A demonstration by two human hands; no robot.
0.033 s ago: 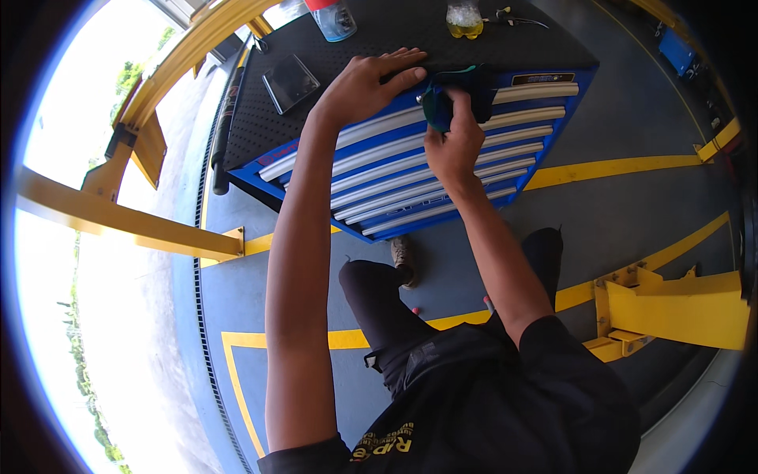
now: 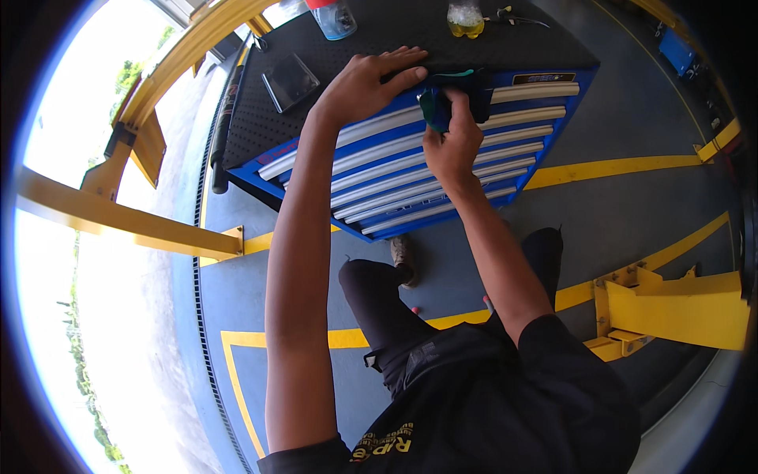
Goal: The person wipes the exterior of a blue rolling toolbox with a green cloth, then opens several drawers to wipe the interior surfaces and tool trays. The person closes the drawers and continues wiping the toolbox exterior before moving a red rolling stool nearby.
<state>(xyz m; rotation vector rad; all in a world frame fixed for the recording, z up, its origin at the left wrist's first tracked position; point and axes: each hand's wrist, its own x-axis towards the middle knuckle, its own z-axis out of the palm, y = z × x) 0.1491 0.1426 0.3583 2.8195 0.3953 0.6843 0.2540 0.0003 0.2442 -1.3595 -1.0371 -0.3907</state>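
Note:
A blue tool cabinet (image 2: 371,186) with several silver drawer handles stands in front of me, its top covered by a black perforated mat (image 2: 379,35). My left hand (image 2: 369,83) lies flat at the front edge of that top, fingers stretched out, with nothing in it. Just to its right, my right hand (image 2: 456,141) grips a dark blue-green cloth (image 2: 436,110) against the uppermost drawer area. The thumb presses into the cloth, and its folds hide the other fingertips.
On the mat are a dark flat phone-like device (image 2: 290,82), a red-topped container (image 2: 335,20) and a clear bottle with yellow liquid (image 2: 465,20). A black bar (image 2: 221,146) runs along the cabinet's left side. Yellow steel arms (image 2: 130,217) stand left, another (image 2: 671,308) right.
The cloth's upper part has shifted slightly, showing a teal edge, and my right hand has moved a very little. My left hand stays in place.

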